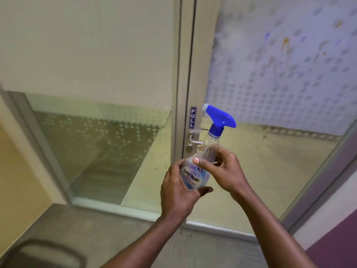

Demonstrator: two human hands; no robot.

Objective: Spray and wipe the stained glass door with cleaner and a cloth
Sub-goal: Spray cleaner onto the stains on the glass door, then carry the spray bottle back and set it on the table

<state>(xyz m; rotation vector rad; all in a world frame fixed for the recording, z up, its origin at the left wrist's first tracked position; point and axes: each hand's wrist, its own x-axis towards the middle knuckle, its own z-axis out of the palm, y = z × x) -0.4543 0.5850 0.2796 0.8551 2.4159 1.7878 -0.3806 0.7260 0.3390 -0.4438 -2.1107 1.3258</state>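
holding the spray bottle (pixel 201 167) before the glass door (pixel 280 78), left hand (pixel 177 188) cups its base, right hand (pixel 222 169) pinches the neck; light, slick plastic (seemingly near empty), best gripped at the neck under the trigger.

Soft, even indoor light with a bluish glow through the glass door (pixel 289 74); edges bend, everything slightly blurred.
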